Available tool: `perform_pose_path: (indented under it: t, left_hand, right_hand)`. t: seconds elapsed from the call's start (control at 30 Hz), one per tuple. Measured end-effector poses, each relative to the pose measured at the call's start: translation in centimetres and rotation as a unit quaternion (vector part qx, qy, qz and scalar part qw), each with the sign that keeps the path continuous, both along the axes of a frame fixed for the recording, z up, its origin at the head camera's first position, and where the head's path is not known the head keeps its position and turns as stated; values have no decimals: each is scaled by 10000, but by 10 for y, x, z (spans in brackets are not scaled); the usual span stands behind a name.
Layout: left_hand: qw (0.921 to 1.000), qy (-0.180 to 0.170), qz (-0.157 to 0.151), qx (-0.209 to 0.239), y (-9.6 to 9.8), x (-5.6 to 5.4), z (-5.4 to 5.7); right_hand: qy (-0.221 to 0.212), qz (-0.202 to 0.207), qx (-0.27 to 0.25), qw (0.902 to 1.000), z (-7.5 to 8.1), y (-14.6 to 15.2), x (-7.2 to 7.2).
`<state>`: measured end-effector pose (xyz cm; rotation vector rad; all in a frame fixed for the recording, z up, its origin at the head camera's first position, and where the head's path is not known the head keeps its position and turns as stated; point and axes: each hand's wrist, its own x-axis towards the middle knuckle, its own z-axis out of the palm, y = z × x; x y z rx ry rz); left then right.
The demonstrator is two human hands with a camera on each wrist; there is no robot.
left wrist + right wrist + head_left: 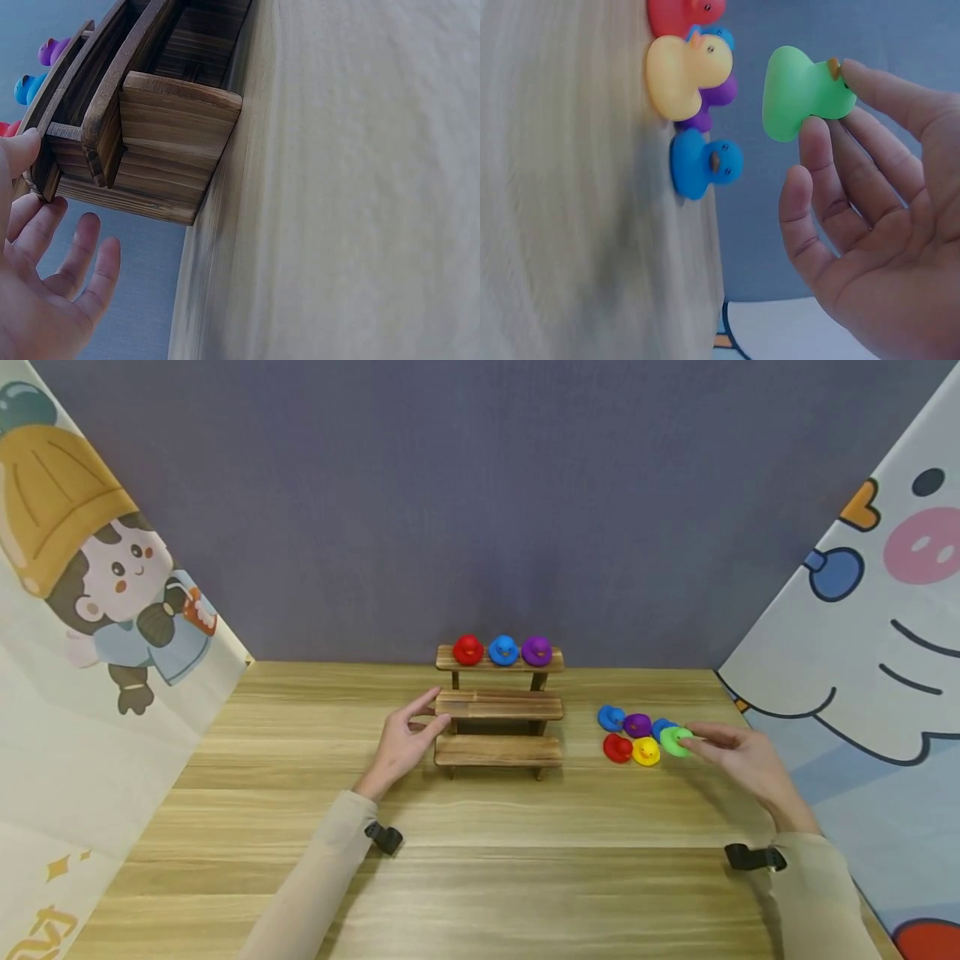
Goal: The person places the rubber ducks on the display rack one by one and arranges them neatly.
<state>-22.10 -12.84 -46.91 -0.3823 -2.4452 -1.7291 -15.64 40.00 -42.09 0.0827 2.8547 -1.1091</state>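
Note:
My right hand [738, 760] pinches a green rubber duck [802, 94] by its head between thumb and fingers, raised off the table. Below it on the wood stand blue ducks [611, 718], a purple duck [637, 725], a red duck [618, 747] and a yellow duck [673, 79], close together. A three-step wooden stand [498, 750] is left of them. With thumb and forefinger my left hand [405, 743] grips the left end of its middle step; the other fingers are spread in the left wrist view. On the top step sit a red duck [468, 650], a blue duck [504, 651] and a purple duck [537, 651].
The wood-grain table [480, 877] runs back to a grey-blue wall [480, 510]. Cartoon-printed panels flank it, one on the left [67, 710] and one on the right [862, 652], close to my right arm.

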Motion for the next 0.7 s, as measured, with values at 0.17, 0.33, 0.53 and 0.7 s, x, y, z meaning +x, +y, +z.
perform_pose_path:
  t: [0.17,0.33,0.53,0.7]
  left_hand:
    - [10000,18,8,-14,0,0,0]
    - [10000,45,20,5,0,0,0]
    - [10000,52,-21,1,-1,0,0]
    - [10000,57,-26,-13,0,-1,-1]
  right_hand:
    - [167,29,79,9998,7,-11,-5]
    - [183,108,-68,9997,12,-22,-9]
    - [376,178,52,9991,20,-37,-14]
    - [600,403,-142,9973,26,-54,-21]
